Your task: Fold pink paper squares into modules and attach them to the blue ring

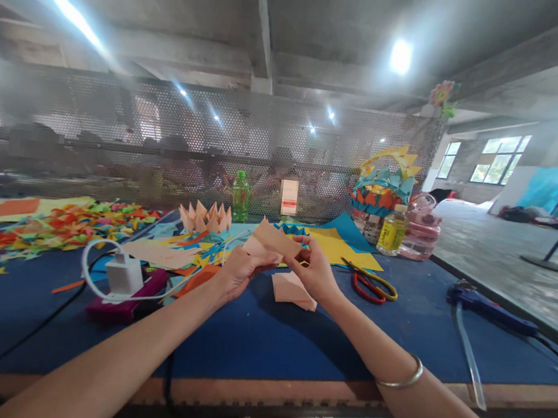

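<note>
Between my two hands, just above the blue table, is a piece of peach-coloured paper point(272, 240) that looks folded. My left hand point(244, 270) grips its lower left part, with the fingers partly hidden behind it. At the right edge, the thumb and fingers of my right hand point(313, 268) pinch the same paper. Below my right hand lies a small stack of peach paper pieces point(293, 290) on the table. Beyond the hands on the left stands a peach paper ring with pointed tips point(205, 217).
Scissors with red and yellow handles point(374, 287) and a glue gun point(495, 310) lie to the right. A white charger point(124, 275) sits in a purple power strip point(142, 301) at left. Colourful paper scraps point(78, 224), a green bottle point(241, 197), a yellow-labelled bottle point(392, 231) and yellow sheets point(349, 248) stand or lie farther back.
</note>
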Tool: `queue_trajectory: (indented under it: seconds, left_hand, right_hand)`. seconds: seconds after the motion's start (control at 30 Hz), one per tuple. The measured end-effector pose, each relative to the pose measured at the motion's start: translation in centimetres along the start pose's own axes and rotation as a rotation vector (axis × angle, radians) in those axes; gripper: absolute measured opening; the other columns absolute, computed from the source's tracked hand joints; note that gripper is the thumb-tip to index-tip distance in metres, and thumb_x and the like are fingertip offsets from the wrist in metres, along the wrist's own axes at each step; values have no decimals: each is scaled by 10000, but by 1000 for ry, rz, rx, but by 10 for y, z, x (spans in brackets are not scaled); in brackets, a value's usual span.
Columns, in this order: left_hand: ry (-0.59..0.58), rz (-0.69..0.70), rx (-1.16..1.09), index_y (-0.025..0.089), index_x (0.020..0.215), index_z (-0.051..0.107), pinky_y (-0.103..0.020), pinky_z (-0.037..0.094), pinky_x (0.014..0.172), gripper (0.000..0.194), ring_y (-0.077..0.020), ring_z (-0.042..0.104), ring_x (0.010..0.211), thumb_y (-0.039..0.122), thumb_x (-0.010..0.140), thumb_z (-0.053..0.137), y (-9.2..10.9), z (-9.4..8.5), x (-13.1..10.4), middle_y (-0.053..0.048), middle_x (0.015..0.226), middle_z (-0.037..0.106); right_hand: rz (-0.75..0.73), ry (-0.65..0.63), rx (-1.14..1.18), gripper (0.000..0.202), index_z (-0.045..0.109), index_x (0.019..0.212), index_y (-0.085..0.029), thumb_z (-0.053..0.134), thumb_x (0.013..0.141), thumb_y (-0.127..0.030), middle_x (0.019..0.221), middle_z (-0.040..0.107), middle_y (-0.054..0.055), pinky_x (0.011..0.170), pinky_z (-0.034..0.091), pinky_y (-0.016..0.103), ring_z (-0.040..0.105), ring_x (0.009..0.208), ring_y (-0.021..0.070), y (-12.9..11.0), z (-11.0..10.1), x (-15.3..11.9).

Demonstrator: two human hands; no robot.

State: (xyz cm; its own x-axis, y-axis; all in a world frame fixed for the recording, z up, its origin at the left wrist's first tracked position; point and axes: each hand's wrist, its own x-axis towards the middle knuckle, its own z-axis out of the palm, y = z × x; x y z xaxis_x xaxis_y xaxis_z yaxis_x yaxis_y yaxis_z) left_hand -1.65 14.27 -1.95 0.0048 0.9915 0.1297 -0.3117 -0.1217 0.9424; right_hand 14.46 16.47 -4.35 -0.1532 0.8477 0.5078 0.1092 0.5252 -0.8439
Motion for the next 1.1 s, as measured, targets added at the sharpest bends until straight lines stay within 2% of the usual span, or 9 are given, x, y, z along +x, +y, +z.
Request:
queue_trajectory:
  seconds: [0.17, 0.3, 0.57, 0.67, 0.83, 0.97, 1.1]
  left_hand:
    - [3, 31, 45, 129, 806, 760, -298, 567, 701, 430, -197, 689, 719, 191, 414, 925, -1, 1, -2, -63, 798, 762]
    - [39, 49, 80, 125, 757, 753, -290, 553, 637, 383, -187, 666, 638, 200, 422, 923, -1, 1, -2, -49, 717, 746]
    - [65, 62, 96, 134, 721, 747, -291, 543, 616, 360, -197, 668, 640, 214, 412, 913, -1, -1, -1, -58, 717, 744]
    - [63, 61, 98, 134, 698, 749, -285, 543, 622, 334, -186, 663, 624, 224, 417, 906, -2, -2, -1, -57, 708, 743]
    - [53, 51, 120, 101, 703, 743, -308, 546, 634, 363, -184, 657, 589, 234, 410, 910, -2, -3, -1, -71, 685, 735]
    - [35, 56, 136, 101, 772, 742, -312, 545, 666, 411, -201, 679, 653, 235, 423, 912, -3, -4, 0, -80, 752, 746]
    - [7, 56, 153, 104, 810, 744, -281, 523, 626, 401, -194, 673, 653, 208, 452, 894, -4, -5, 0, -76, 754, 741]
  right_hand:
    - [3, 9, 0, 432, 490, 1075, -182, 653, 708, -342, 584, 527, -86, 571, 405, 256, 537, 561, 135, -2, 0, 0]
    - [1, -4, 8, 422, 502, 1061, -183, 666, 705, -341, 572, 522, -90, 544, 392, 240, 527, 546, 127, -2, 0, -1]
    - [9, -60, 46, 315, 496, 1077, -184, 509, 840, -392, 662, 622, -29, 481, 384, 223, 517, 500, 111, -3, 1, -2]
    - [11, -78, 35, 374, 494, 1082, -180, 574, 811, -424, 705, 646, -11, 495, 396, 228, 541, 533, 119, -3, 1, -3]
    - [2, -79, -10, 516, 493, 1130, -176, 722, 722, -394, 775, 669, 11, 576, 446, 253, 598, 656, 152, 2, 2, -3]
    - [4, -75, -32, 505, 504, 1135, -184, 724, 719, -368, 731, 630, -18, 551, 428, 247, 580, 629, 147, 3, 1, -3]
    - [12, -83, -25, 464, 528, 1095, -188, 719, 701, -338, 718, 602, -32, 551, 422, 246, 560, 612, 137, 4, 1, -2]
